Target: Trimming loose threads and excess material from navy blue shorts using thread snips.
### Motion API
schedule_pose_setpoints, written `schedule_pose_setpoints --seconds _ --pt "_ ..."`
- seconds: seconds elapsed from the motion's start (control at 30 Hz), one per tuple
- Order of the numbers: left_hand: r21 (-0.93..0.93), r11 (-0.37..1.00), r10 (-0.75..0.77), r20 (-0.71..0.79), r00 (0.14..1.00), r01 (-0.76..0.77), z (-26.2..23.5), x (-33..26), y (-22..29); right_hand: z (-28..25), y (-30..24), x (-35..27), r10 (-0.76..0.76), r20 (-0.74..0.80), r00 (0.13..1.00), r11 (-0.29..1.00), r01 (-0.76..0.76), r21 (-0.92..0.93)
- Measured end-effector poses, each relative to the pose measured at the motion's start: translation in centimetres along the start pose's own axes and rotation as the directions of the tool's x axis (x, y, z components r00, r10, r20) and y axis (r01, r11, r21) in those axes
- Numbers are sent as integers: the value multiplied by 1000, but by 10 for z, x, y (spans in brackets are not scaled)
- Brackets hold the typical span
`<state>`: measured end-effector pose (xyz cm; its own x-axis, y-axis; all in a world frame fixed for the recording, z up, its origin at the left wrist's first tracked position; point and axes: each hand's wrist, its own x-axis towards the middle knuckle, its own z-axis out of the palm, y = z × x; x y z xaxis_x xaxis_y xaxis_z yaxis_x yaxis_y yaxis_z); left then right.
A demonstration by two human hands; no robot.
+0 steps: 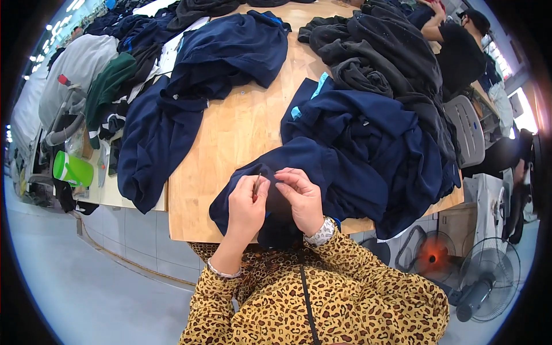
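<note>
A dark navy garment (287, 156) lies bunched at the table's near edge, beneath both my hands. My left hand (247, 204) is closed round a small, thin metal tool (257, 183) that points upward between thumb and fingers; its exact kind is too small to make out. Close beside it, my right hand (303, 201) is closed with thumb and fingertips drawn together over the dark cloth. Whatever those fingertips pinch is hidden or too fine to see. Light blue strips (319, 86) show on the heaped navy garments (368, 123) to the right.
More navy garments (230, 52) lie at the far left of the wooden table (230, 129), and dark grey cloth (379, 52) is piled at the far right. A green bucket (73, 169) stands left. Fans (489, 279) stand lower right. A co-worker (462, 54) is at the far right.
</note>
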<state>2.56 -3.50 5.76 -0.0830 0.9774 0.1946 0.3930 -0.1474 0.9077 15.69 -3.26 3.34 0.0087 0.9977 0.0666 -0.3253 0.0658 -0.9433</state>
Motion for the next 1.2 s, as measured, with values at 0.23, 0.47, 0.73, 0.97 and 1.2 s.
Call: schedule_pose_setpoints --seconds 0.23,0.47,0.73,0.97,1.2 --pt "-123 979 -146 139 980 163 -6 6 10 -3 1 -1 -142 64 988 943 154 -296" --pt "26 998 -65 192 979 62 -19 13 10 -8 6 5 49 -26 998 998 -50 -38" --pt "66 993 72 316 946 -98 -43 8 -2 -18 -8 12 486 162 858 709 -497 500" --pt "163 959 155 380 912 -231 -43 11 -4 -21 -7 12 475 219 852 716 -520 466" --pt "149 968 128 404 906 -203 -43 12 -8 -22 -7 11 457 267 849 733 -529 427"
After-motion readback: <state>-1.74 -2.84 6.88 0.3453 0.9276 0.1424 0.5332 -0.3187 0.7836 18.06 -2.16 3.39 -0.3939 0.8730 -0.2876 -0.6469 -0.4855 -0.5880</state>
